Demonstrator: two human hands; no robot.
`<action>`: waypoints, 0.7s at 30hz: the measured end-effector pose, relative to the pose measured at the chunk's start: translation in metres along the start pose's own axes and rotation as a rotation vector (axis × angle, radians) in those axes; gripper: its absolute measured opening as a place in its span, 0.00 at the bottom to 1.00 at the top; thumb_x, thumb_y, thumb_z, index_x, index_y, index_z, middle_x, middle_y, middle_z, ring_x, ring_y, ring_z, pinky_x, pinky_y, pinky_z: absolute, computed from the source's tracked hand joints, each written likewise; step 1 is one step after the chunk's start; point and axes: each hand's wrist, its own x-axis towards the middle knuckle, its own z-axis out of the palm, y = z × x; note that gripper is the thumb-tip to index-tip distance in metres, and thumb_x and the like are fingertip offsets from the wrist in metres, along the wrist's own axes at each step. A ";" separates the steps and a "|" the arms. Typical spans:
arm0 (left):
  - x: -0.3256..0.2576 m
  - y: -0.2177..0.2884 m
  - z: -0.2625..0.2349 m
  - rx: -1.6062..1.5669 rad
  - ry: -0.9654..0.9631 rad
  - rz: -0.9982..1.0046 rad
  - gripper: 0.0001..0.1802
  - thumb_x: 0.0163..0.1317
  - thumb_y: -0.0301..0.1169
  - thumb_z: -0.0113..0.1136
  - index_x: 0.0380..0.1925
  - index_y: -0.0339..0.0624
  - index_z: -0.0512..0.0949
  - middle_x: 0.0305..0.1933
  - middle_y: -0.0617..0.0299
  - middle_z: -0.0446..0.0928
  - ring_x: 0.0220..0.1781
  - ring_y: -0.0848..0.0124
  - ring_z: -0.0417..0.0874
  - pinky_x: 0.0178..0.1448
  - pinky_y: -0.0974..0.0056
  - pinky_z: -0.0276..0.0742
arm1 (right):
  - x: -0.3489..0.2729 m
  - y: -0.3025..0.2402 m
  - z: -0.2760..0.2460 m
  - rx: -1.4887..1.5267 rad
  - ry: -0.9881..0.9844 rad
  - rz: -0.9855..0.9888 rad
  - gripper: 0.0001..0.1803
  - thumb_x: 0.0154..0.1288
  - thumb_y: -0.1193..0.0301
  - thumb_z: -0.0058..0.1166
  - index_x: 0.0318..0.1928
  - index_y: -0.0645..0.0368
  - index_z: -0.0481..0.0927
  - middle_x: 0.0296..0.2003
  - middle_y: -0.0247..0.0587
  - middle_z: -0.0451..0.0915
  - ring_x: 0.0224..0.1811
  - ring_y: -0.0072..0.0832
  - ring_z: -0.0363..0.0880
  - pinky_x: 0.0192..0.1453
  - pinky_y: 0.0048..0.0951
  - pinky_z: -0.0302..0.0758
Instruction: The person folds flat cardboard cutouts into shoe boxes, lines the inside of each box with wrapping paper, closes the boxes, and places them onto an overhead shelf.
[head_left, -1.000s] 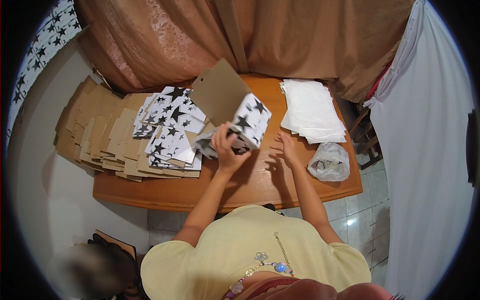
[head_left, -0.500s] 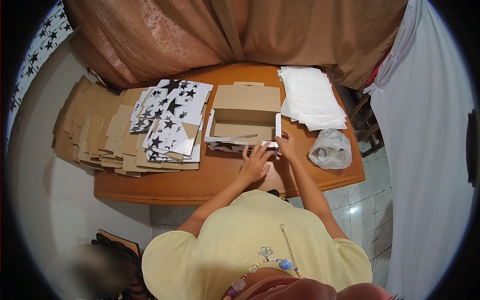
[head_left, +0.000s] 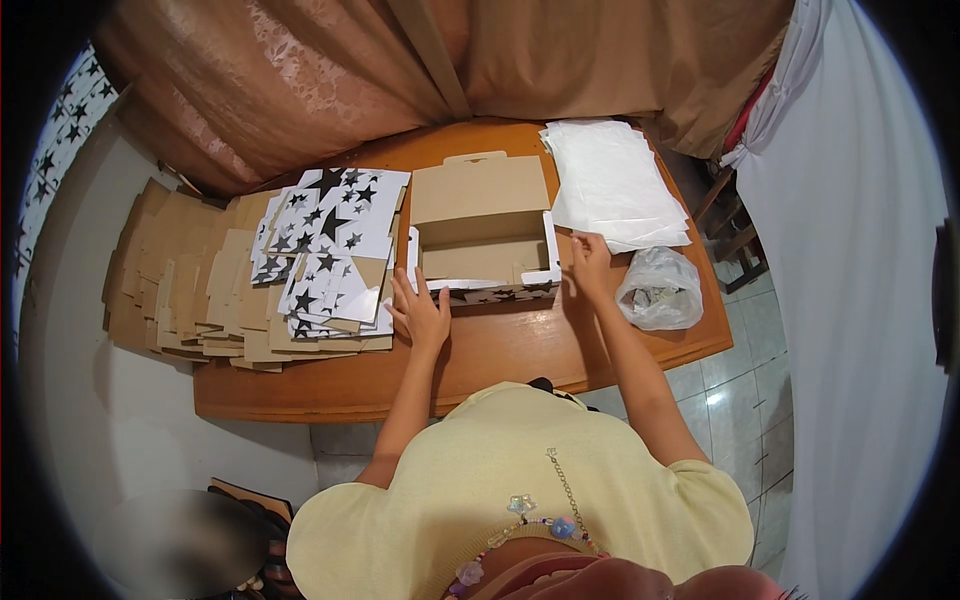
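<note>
An assembled cardboard box with a brown inside and a white star-patterned outside stands open on the wooden table, its lid tilted back. My left hand rests flat on the table at the box's front left corner, fingers spread, touching its wall. My right hand is at the box's right side, fingers reaching toward the stack of white paper sheets. Neither hand holds anything.
A pile of flat star-printed box blanks lies left of the box, over several brown cardboard blanks. A crumpled clear plastic bag sits near the table's right edge. Brown curtains hang behind; a white cloth hangs at right.
A second ago both hands held the box up, folding it. It now stands on the table with the lid open, and both hands have let go and moved to its sides.
</note>
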 end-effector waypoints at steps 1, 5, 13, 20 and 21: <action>0.000 0.008 0.002 0.014 0.056 -0.024 0.34 0.63 0.46 0.47 0.65 0.41 0.56 0.73 0.47 0.41 0.74 0.49 0.35 0.64 0.28 0.28 | 0.009 0.007 -0.005 -0.028 -0.013 0.053 0.08 0.59 0.71 0.51 0.37 0.60 0.79 0.37 0.48 0.74 0.39 0.40 0.75 0.45 0.35 0.71; 0.003 0.040 0.005 0.026 0.081 0.234 0.30 0.61 0.45 0.50 0.62 0.46 0.64 0.72 0.52 0.47 0.74 0.50 0.38 0.63 0.27 0.25 | 0.044 0.033 -0.023 -0.246 -0.012 -0.092 0.10 0.55 0.72 0.50 0.38 0.58 0.79 0.39 0.47 0.75 0.46 0.43 0.72 0.52 0.39 0.68; 0.007 0.084 0.036 -0.090 -0.040 0.467 0.19 0.59 0.47 0.52 0.43 0.49 0.79 0.54 0.58 0.72 0.67 0.51 0.57 0.63 0.27 0.30 | 0.086 0.062 -0.028 -0.578 -0.233 -0.018 0.15 0.52 0.72 0.54 0.43 0.55 0.78 0.46 0.43 0.73 0.51 0.41 0.70 0.53 0.38 0.70; 0.006 0.081 0.039 -0.135 -0.036 0.506 0.14 0.58 0.45 0.55 0.35 0.50 0.81 0.50 0.64 0.75 0.63 0.55 0.63 0.63 0.30 0.36 | 0.094 0.084 -0.019 -0.817 -0.257 -0.087 0.17 0.49 0.71 0.56 0.43 0.52 0.78 0.52 0.37 0.73 0.55 0.32 0.70 0.57 0.52 0.65; 0.007 0.081 0.039 -0.132 -0.033 0.501 0.14 0.58 0.45 0.55 0.35 0.50 0.81 0.50 0.64 0.75 0.63 0.55 0.63 0.63 0.30 0.36 | 0.096 0.080 -0.019 -0.892 -0.372 -0.066 0.14 0.49 0.71 0.56 0.40 0.53 0.78 0.49 0.39 0.74 0.54 0.33 0.71 0.56 0.49 0.66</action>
